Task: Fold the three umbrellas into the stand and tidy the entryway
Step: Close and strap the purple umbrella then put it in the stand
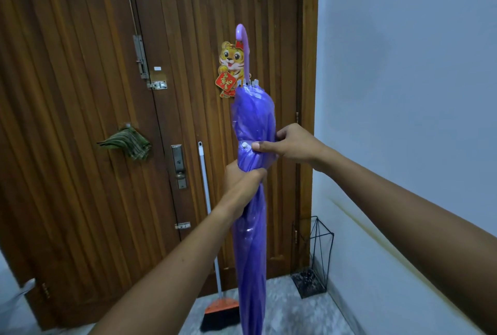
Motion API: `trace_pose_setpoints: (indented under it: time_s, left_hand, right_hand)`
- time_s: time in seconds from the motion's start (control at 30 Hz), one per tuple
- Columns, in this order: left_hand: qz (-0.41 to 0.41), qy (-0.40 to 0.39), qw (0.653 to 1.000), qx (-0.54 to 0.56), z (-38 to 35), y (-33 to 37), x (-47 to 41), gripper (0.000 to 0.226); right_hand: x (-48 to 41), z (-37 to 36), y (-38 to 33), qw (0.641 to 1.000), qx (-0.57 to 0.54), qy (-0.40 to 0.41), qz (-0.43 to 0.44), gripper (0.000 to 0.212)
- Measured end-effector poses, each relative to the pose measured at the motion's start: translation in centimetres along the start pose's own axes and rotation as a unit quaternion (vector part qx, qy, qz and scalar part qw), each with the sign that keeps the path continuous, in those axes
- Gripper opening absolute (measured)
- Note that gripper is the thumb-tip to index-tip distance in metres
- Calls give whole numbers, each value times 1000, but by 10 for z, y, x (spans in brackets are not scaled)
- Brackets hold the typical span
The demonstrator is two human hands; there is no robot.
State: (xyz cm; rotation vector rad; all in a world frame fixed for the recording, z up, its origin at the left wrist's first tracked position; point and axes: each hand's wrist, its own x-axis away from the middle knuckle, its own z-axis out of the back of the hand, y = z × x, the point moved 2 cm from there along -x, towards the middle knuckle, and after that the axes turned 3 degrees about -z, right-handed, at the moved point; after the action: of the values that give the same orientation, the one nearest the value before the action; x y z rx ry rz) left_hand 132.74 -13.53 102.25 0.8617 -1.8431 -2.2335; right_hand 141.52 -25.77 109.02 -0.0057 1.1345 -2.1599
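The purple umbrella point(252, 114) stands nearly upright in the air, well apart from the black wire stand point(309, 281), up and to the left of it. The crook handle is at the top and the tip end drops out of view at the bottom, so the long axis runs almost vertical. The whole furled canopy hangs higher than the stand's open top. The left hand point(243, 178) is wrapped tight round the bunched canopy about halfway along its length. The right hand point(290, 143) sits just above it, on the side nearer the stand, and pinches a band of fabric against the canopy beside a small white stud. This looks to be the tie strap, though the fastening itself is too small to read. The step in hand appears to be securing the folds. The relation that matters next is that the tip already points down while the stand lies low and to the right, on the right hand's side. The umbrella would probably travel toward the stand without being turned over, then lower tip first along its own axis. The left hand's mid-shaft grip leaves much length below it, so the tip may swing and catch the wire rim. A broom point(222, 305) leans on the wooden door point(80, 92) left of the stand, with no other umbrella in view.
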Motion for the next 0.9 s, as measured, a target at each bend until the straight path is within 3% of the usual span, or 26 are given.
trace_pose_setpoints:
  time_s: [0.17, 0.33, 0.53, 0.67, 0.77, 0.83, 0.9]
  left_hand:
    - [18, 47, 999, 17, 7, 0, -3, 13]
    - [-4, 34, 999, 14, 16, 6, -7, 14]
    - [-1, 12, 999, 37, 21, 9, -7, 16]
    - [11, -133, 980, 146, 20, 10, -1, 11]
    - [88, -308, 910, 264, 12, 18, 7, 8]
    - [109, -420, 849, 302, 9, 26, 9, 13]
    - [113, -473, 824, 291, 10, 27, 7, 29]
  right_hand:
    - [3, 2, -2, 999, -28, -6, 28, 59]
    - [9, 9, -4, 999, -25, 19, 32, 42]
    - [12, 13, -6, 999, -34, 23, 31, 41]
    - [16, 17, 3, 990, -117, -69, 23, 48]
    - [18, 11, 11, 956, -254, -144, 30, 62]
    - [21, 6, 11, 917, -356, -175, 29, 52]
    - [23, 5, 9, 899, -403, -166, 39, 26]
